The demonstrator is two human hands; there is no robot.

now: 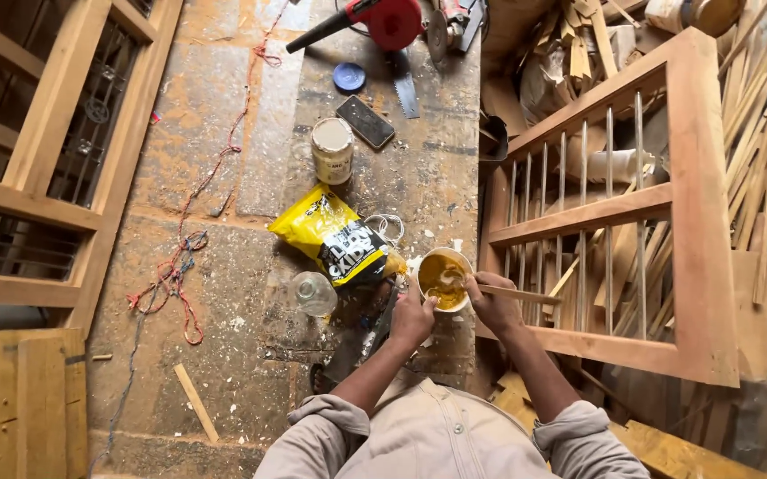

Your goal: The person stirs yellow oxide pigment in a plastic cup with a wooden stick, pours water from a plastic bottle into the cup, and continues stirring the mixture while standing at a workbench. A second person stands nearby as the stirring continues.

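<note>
Left hand [412,317] grips cup [444,280]; right hand [493,303] pinches stick [525,294].

Bright, even daylight from above; soft, short shadows beneath the yellow bag [337,238] and tin [333,150]. No harsh glare. Sharp at centre, wide-angle bending along the wooden frames [698,204], smeared blur at the lower right corner.

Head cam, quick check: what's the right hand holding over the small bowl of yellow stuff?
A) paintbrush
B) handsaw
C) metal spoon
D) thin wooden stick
D: the right hand grips a thin wooden stick whose end reaches the bowl of yellow mixture, while the left hand steadies the bowl's rim.
</note>
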